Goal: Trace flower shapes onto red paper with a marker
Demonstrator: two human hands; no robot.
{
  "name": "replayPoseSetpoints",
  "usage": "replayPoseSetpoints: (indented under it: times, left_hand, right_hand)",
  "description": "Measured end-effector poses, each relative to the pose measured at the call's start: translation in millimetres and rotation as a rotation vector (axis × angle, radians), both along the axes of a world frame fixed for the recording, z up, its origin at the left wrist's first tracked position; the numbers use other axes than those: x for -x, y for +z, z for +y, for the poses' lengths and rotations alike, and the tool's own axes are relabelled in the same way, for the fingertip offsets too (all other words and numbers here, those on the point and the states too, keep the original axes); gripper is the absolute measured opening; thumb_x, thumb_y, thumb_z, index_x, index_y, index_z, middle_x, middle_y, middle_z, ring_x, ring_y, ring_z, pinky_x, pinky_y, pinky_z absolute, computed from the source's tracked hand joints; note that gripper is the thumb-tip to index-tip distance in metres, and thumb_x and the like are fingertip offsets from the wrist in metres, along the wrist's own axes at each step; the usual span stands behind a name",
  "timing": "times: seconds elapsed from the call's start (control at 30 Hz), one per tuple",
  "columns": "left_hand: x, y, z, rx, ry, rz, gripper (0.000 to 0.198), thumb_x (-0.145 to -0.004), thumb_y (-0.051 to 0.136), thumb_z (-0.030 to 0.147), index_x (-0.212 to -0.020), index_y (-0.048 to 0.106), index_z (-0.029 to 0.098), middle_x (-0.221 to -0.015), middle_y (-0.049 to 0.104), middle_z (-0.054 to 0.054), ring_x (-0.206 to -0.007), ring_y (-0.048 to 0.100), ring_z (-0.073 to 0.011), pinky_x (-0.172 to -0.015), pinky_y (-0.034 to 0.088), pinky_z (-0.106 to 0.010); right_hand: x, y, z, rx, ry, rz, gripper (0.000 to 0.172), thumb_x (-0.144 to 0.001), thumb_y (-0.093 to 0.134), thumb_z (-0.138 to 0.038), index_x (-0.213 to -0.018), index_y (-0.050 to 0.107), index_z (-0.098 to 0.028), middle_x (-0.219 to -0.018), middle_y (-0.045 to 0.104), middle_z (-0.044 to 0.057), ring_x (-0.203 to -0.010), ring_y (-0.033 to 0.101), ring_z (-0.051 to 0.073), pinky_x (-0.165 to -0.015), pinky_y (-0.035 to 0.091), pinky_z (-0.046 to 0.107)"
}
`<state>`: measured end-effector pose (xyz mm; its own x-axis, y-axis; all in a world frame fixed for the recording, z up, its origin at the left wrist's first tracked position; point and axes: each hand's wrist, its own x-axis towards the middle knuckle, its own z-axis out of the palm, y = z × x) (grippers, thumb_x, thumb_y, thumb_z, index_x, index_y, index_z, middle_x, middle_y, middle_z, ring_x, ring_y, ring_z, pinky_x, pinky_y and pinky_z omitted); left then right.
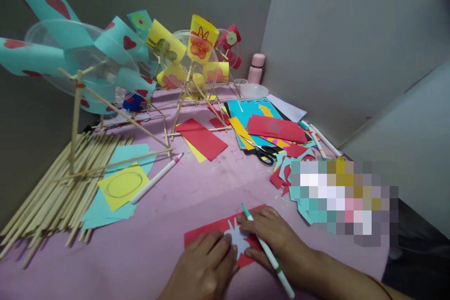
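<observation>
head view | lower centre: loose left hand pins white cutout, right hand grips marker | likely flimsy; hold by edges

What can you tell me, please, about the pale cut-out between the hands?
The pale cut-out is bluish-white, looks like thin paper or card, and has a butterfly-like outline, with narrow prongs at the far end and curved, notched edges. It appears to lie flat on the red paper, prongs pointing away from the person. Fingers of the left hand rest at its left side and those of the right hand at its right, hiding parts of its outline.
</observation>
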<state>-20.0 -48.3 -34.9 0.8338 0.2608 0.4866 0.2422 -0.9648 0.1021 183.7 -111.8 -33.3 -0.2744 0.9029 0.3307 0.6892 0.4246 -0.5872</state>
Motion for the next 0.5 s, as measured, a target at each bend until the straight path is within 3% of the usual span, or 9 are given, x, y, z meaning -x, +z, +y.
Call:
replayPoseSetpoints:
  times: [0.27,0.5]
  left_hand:
    - [0,7.8,8,0.11,-0.076,0.024,0.028,-0.099,0.036,0.017,-0.094,0.063,0.018,-0.081,0.064,-0.003,-0.075,0.061,-0.0159,-0.066,0.052,-0.027]
    - [2,13.8,11,0.199,-0.079,0.052,0.028,-0.098,0.037,0.018,-0.096,0.064,0.021,-0.081,0.065,-0.002,-0.078,0.062,-0.0146,-0.07,0.052,-0.025]
  right_hand:
    - [-4,1.1,-1,-0.016,-0.017,0.087,0.03,-0.083,0.064,-0.016,-0.111,0.053,-0.021,-0.098,0.069,0.008,-0.084,0.057,0.024,-0.076,0.044,0.037]
    - [-3,7.2,-3,0.01,0.003,0.044,0.017,-0.087,0.058,-0.015,-0.103,0.056,-0.021,-0.085,0.068,0.004,-0.075,0.053,0.021,-0.073,0.041,0.034]
